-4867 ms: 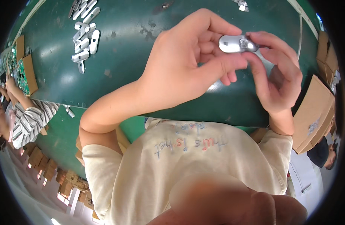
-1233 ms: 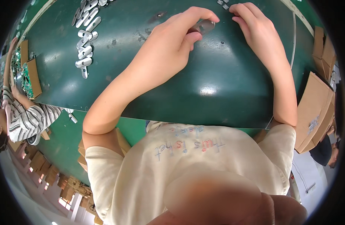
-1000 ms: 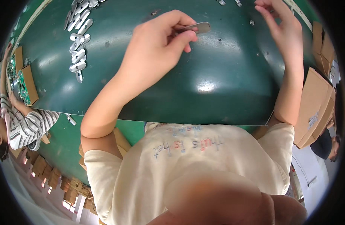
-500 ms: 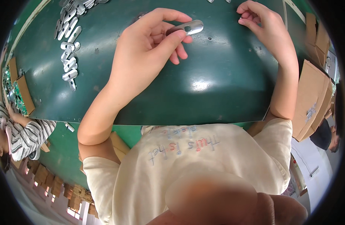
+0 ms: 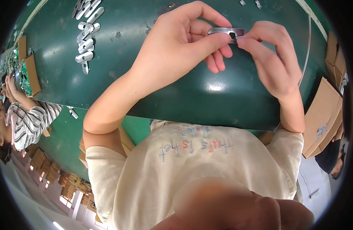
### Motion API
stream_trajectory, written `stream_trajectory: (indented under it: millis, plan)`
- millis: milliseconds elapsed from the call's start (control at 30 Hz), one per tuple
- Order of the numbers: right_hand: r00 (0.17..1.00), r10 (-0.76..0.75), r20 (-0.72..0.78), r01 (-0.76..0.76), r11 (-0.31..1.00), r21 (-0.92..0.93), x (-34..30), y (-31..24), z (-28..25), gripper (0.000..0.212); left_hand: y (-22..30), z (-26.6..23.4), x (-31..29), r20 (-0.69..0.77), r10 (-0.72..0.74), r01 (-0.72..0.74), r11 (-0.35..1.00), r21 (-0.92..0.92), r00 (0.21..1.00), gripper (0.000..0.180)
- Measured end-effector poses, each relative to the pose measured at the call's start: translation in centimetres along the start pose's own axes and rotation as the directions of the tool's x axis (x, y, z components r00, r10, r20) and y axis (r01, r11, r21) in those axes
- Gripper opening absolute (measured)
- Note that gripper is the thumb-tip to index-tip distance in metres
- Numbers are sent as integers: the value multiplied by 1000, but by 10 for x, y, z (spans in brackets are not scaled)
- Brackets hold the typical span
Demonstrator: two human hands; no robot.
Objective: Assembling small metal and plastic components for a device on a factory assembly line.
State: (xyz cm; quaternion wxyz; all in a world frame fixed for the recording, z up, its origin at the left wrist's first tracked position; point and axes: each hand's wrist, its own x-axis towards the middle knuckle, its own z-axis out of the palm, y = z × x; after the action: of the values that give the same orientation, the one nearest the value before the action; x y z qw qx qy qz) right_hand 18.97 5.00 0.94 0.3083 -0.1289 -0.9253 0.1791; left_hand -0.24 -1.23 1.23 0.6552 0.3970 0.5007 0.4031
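My left hand (image 5: 174, 48) pinches an oblong silver metal shell (image 5: 222, 30) with a squarish cutout, holding it above the table between thumb and forefinger. At the shell's right end, my right hand (image 5: 274, 57) is closed, thumb and fingertips pressed together around a small pale piece (image 5: 239, 37). That piece sits right beside the cutout; most of it is hidden by the fingers, and I cannot make out whether it is inside the shell. Similar silver shells (image 5: 85, 46) lie in a loose, overlapping row on the dark green table (image 5: 176, 99) at left.
Two small clear or silvery pieces (image 5: 257, 4) lie at the table's far edge of view. Open cardboard boxes stand right (image 5: 322, 115) and left (image 5: 32, 74), the left one with green parts. A co-worker in a striped sleeve (image 5: 38, 124) sits at left, another person at far right.
My right hand has come down and left to meet the shell's right end. The shell in my left hand has turned, now showing its side edge. The whole view has shifted slightly.
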Motion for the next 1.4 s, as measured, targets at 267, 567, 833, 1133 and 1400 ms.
stream_trajectory:
  millis: [267,567,833,1133,1400]
  plan:
    - [991,-112,-67,103,987,-121,0,-4,3,35,-9,-4,-2,108,160,-144,979,-143,981,19]
    - [985,-162,-59,151,975,-162,-7,-3,-5,29,-12,8,-4,80,243,-226,958,-175,967,25]
    - [685,596,-418,-728,568,-384,27,192,-94,37,-1,9,0,88,107,-88,976,-199,990,25]
    - [736,669,-107,-536,479,-696,63,284,-89,58,-6,-1,-3,25,134,-126,969,-213,991,27]
    - [215,953,-215,-777,300,553,103,2,-49,46,-4,-1,1,52,164,-154,977,-150,985,28]
